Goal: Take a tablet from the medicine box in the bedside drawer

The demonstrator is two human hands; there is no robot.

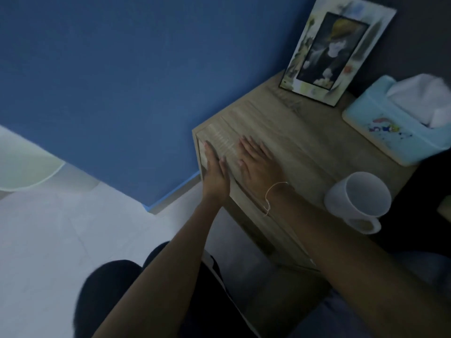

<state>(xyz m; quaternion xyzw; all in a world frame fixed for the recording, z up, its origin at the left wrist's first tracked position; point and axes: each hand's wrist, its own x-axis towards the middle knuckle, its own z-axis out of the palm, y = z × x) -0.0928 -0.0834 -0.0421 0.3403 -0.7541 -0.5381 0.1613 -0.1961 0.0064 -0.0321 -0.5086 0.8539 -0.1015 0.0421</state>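
Hands meet a wooden bedside cabinet (288, 147) in a dim blue-walled bedroom, with the job barely begun. The left hand (214, 169) lies with straight fingers against the upper front edge of the cabinet, at the face of what looks to be the top drawer (203, 152), gripping nothing that can be seen. The right hand (256, 162) rests palm down on the cabinet top just beside it, fingers spread and flat, a thin cord loose around the wrist.

Judged from this view, the drawer is shut or all but shut: no opening shows, and neither the medicine box nor any tablet is in sight. Both presumably sit inside, hidden from view. Everything of substance is left to do: draw the drawer out, find the box, open it and lift out a tablet.

Blur softens the cabinet's near edge, so no handle or finger groove can be made out. The drawer front faces out toward the pale floor on the person's left, and its long axis runs along the cabinet's front edge, from the far corner by the wall toward the person's knees.

On the top stand a framed picture (336, 50), a light blue tissue box (380, 128) and a white mug (358, 198), all well clear of the hands.
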